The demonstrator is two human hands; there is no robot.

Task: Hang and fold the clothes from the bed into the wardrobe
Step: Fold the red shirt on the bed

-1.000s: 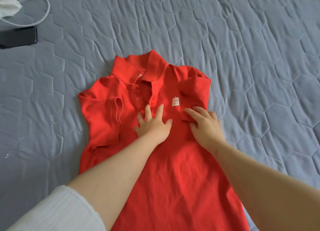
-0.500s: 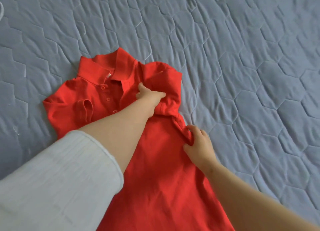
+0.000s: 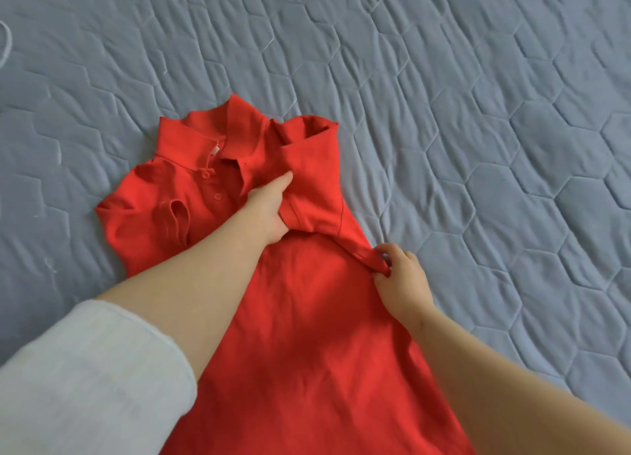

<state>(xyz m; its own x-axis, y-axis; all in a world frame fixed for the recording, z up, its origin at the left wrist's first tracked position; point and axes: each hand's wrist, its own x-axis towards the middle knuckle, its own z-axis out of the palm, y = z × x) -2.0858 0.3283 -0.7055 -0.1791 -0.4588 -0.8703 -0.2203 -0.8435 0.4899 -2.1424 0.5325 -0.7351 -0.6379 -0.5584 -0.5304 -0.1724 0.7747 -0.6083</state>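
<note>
A red polo shirt [image 3: 307, 318] lies front-up on the bed, collar towards the far side, both sleeves folded inward over the chest. My left hand [image 3: 269, 212] reaches across the button placket and grips the folded right sleeve, fingers tucked under the cloth and thumb on top. My right hand [image 3: 401, 277] pinches the shirt's right side seam just below that sleeve, bunching the fabric into a small ridge. The shirt's hem runs out of view at the bottom.
The shirt rests on a grey-blue quilted bedspread [image 3: 478, 147] with a hexagon pattern, which fills the view. A bit of white cord [image 3: 6, 45] shows at the far left edge. The wardrobe is out of sight.
Both hands left the flat chest: my left hand moved up to take the folded sleeve, my right hand slid down to pinch the side seam. The view shifted right; the phone has gone from sight.
</note>
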